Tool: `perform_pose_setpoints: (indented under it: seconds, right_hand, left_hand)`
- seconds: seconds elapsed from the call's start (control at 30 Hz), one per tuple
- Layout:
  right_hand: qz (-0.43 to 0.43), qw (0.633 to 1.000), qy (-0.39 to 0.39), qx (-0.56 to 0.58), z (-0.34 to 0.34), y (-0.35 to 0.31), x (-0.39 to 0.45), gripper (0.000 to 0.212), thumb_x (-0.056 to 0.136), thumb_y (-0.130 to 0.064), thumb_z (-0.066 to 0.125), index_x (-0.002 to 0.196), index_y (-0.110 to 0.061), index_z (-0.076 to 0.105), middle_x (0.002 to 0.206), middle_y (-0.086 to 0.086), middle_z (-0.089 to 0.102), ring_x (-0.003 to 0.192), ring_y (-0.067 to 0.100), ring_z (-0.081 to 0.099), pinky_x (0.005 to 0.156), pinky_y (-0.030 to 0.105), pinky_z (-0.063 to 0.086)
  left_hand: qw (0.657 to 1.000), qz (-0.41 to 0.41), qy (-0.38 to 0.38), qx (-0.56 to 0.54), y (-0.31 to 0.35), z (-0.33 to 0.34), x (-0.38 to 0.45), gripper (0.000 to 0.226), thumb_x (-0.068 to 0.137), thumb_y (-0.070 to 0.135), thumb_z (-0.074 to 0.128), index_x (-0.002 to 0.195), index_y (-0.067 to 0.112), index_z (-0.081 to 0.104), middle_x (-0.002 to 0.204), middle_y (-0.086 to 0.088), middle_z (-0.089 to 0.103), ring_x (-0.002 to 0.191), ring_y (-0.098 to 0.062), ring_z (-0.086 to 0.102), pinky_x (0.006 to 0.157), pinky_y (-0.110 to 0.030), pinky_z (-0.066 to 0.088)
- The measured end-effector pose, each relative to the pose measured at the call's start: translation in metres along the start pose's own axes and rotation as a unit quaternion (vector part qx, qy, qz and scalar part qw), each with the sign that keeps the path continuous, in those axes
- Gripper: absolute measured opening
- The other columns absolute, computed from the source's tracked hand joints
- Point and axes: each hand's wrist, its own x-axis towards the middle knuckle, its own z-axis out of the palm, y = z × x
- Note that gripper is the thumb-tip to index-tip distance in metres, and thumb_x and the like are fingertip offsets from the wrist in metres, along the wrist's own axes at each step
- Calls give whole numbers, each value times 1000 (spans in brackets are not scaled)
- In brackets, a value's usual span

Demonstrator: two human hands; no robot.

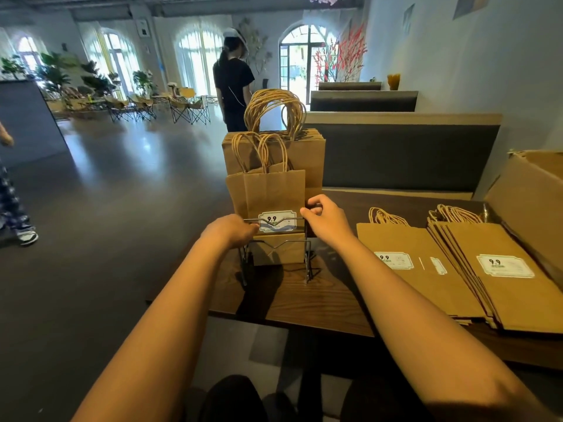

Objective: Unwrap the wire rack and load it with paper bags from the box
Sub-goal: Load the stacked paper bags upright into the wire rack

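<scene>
A bare wire rack (275,255) stands near the left end of the dark wooden table (320,303). Small brown paper bags (274,193) with a "9.9" label stand upright in its front slot, and a thick bunch of larger bags (301,153) stands behind them. My left hand (233,229) grips the left end of the rack's upper front wire. My right hand (324,222) holds the right edge of the front bags and the wire there. Flat stacks of labelled bags (502,269) lie on the table to the right. An open cardboard box (530,193) sits at the far right.
Another flat bag stack (408,263) lies between the rack and the big stack. A padded booth backrest (405,153) runs behind the table. A person in black (233,80) stands beyond the rack; another person's leg (15,208) shows at far left. Open floor lies left.
</scene>
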Motion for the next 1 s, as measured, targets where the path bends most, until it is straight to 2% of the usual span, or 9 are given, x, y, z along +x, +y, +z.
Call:
perform_pose_setpoints:
  seconds: [0.17,0.23,0.4,0.5,0.6,0.77,0.83,0.93,1.0]
  right_hand:
    - [4,1000,13,11,-13,6,-5,24,99,-29,63,121,-21,60,97,-3,65,100,15,60,81,28,50]
    - [5,1000,20,10,-19,12,-8,21,98,-27,62,118,-22,61,99,0,66,97,15,62,74,26,49]
    - [24,999,37,-18,-41,37,-13,19,98,-27,61,117,-22,62,106,-2,64,98,13,61,84,34,54]
    - [53,996,62,-43,-60,59,-16,17,96,-27,63,113,-24,63,106,-3,64,100,16,61,88,38,56]
    - [116,982,83,-128,-80,89,-23,19,95,-31,63,113,-28,60,119,1,64,110,24,60,93,43,54]
    - [250,911,44,-324,-113,134,-47,65,84,-57,67,139,-28,47,145,13,47,135,41,39,109,54,37]
    - [263,895,31,-360,-122,144,-55,85,81,-71,64,147,-26,40,153,17,40,141,43,33,113,54,29]
    - [250,894,49,-369,-129,150,-59,93,80,-77,61,150,-22,35,154,17,40,142,42,34,115,51,27]
    - [235,895,62,-374,-128,153,-60,89,82,-73,62,150,-22,37,153,16,42,141,41,36,115,52,27]
  left_hand:
    - [992,-26,120,38,12,7,-14,66,94,51,64,140,9,44,133,-15,60,118,-36,61,91,-45,51]
    - [988,15,150,31,22,14,-19,49,96,44,61,130,10,53,122,-14,65,105,-33,64,80,-41,51]
    - [966,154,183,-94,53,47,-38,13,96,27,60,88,18,58,81,0,63,76,-18,62,61,-30,43]
    - [953,202,143,-176,78,75,-43,11,94,22,60,86,15,62,79,-4,66,77,-20,64,70,-37,53]
    - [946,180,48,-266,100,117,-44,14,94,22,60,86,12,67,80,-5,68,78,-22,66,78,-41,55]
    - [943,134,-103,-286,120,189,-48,14,96,24,62,109,19,65,100,3,69,95,-14,64,94,-35,50]
    - [934,126,-137,-304,126,207,-50,15,89,29,64,102,21,65,109,-3,72,105,-22,67,98,-38,52]
    - [916,106,-152,-355,134,218,-52,8,83,28,61,90,24,63,104,-4,72,96,-21,67,85,-32,53]
    - [919,110,-146,-351,137,223,-48,21,84,30,62,103,22,67,111,-2,71,103,-20,66,95,-36,53]
